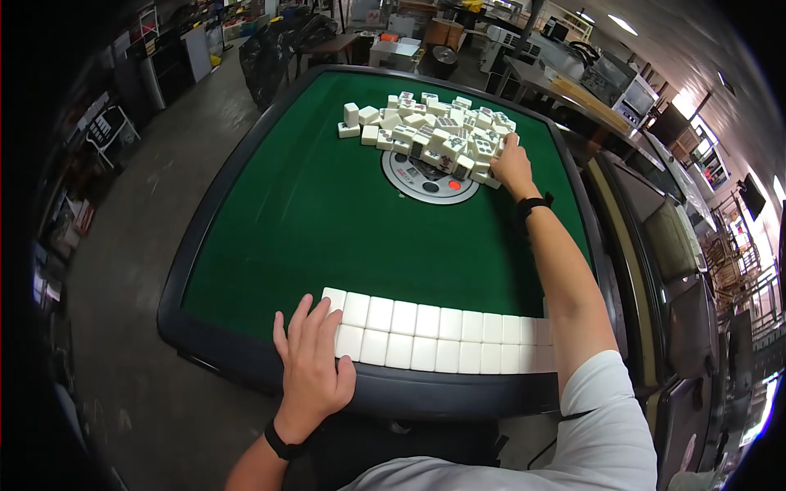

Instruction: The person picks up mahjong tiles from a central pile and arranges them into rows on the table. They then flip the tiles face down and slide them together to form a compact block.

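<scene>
Two rows of white mahjong tiles point(426, 334), blank faces up, run along the near side of the green table. My left hand point(313, 353) is at their left end, fingers apart and touching the end tiles. Toward the far side lies a loose pile of tiles point(449, 124), some showing printed faces. My right hand point(512, 168) reaches to the right edge of that pile, its fingers bent together around or against a tile; the fingertips are partly hidden.
The mahjong table point(270, 237) has a raised dark rim. A round control panel point(420, 182) with buttons is at its centre, partly under the pile. Padded chairs point(673, 233) stand close on the right, and a black plastic bag point(270, 61) is beyond the far left corner.
</scene>
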`<state>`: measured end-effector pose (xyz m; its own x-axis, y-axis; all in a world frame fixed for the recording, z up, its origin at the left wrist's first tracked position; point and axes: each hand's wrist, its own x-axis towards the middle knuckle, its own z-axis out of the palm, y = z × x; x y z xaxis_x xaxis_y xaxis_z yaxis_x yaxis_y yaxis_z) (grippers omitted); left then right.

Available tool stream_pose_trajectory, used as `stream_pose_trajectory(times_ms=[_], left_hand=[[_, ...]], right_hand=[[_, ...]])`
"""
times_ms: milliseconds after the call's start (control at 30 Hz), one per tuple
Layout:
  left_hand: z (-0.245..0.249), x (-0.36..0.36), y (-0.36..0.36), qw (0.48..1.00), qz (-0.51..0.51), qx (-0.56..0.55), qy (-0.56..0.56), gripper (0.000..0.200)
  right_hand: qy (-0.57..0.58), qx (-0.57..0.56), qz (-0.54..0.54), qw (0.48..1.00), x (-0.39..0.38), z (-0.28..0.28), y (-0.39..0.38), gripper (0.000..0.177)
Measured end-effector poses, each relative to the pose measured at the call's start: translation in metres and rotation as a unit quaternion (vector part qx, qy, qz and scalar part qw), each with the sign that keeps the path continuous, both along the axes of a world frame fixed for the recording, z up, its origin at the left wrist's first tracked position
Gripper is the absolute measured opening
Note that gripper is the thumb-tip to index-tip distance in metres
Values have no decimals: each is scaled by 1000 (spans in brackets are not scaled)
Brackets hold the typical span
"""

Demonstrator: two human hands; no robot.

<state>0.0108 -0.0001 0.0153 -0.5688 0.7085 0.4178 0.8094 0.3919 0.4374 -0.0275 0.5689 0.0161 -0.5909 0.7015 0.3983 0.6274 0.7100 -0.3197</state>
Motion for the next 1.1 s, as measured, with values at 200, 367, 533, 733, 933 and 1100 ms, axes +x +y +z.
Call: stream_pose_trajectory(times_ms=[200,367,533,733,933,1100], left_hand=[[-3,-2,-3,1000,-7,8,12,63],[-3,1,-3,1000,-4,23,19,62],[-5,1,-2,999,-5,12,45,60],[-10,4,-1,998,-2,26,56,58],[-11,6,-1,997,6,29,71,57],[-12,5,-2,997,8,31,69,57]], right_hand=[[25,9,26,999,10,1,11,53],[-28,-108,27,993,40,30,27,43],[-250,-477,185,822,96,97,-64,36],[-373,-524,200,739,108,70,-137,36],[-393,-392,122,823,115,73,-113,45],[-383,-235,45,892,112,66,-118,69]])
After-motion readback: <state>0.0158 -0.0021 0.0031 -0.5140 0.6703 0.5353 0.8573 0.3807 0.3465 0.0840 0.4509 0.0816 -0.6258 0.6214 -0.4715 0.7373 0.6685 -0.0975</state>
